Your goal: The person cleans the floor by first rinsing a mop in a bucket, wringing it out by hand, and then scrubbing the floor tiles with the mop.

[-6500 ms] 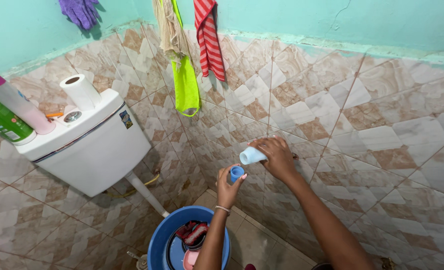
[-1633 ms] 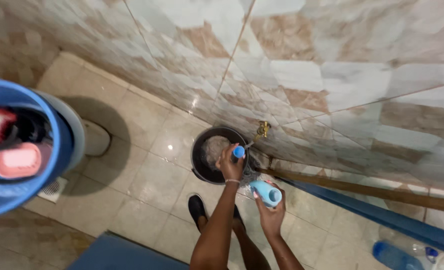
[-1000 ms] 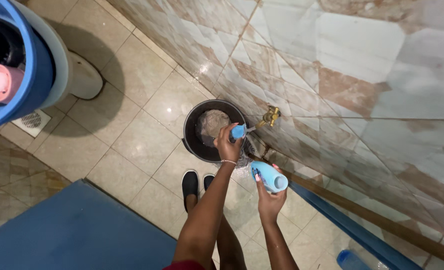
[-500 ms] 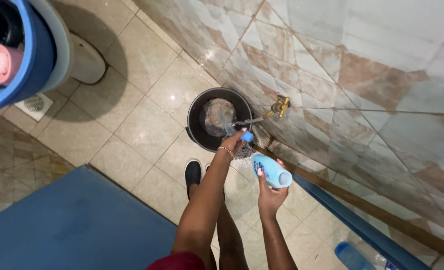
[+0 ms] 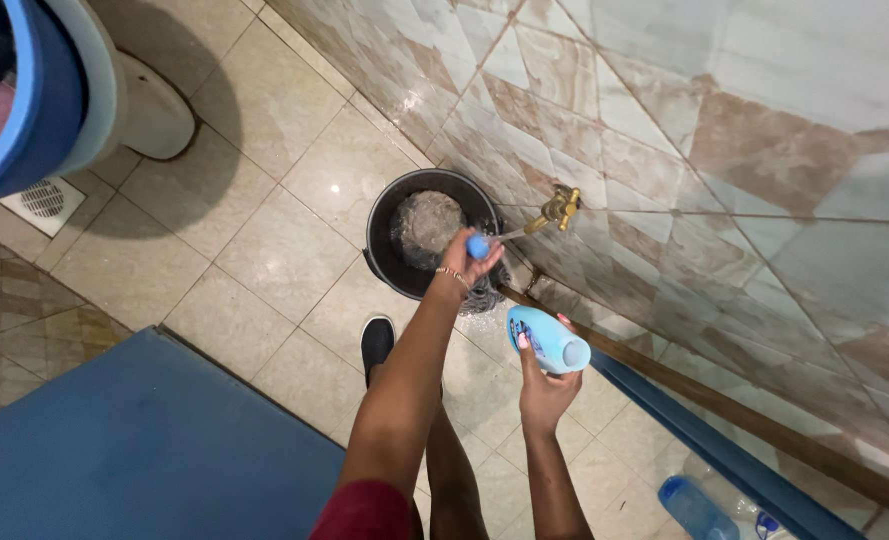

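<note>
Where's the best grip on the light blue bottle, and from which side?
Around the body, below the open neck, coming from underneath, as the right hand does now. The light blue bottle lies tilted with its mouth pointing right, so fingers wrapped round the broad middle steady it.

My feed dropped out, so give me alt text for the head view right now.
The left hand holds a small blue cap over a black bucket under a brass wall tap. The right hand grips an open light-blue bottle above the tiled floor.
</note>
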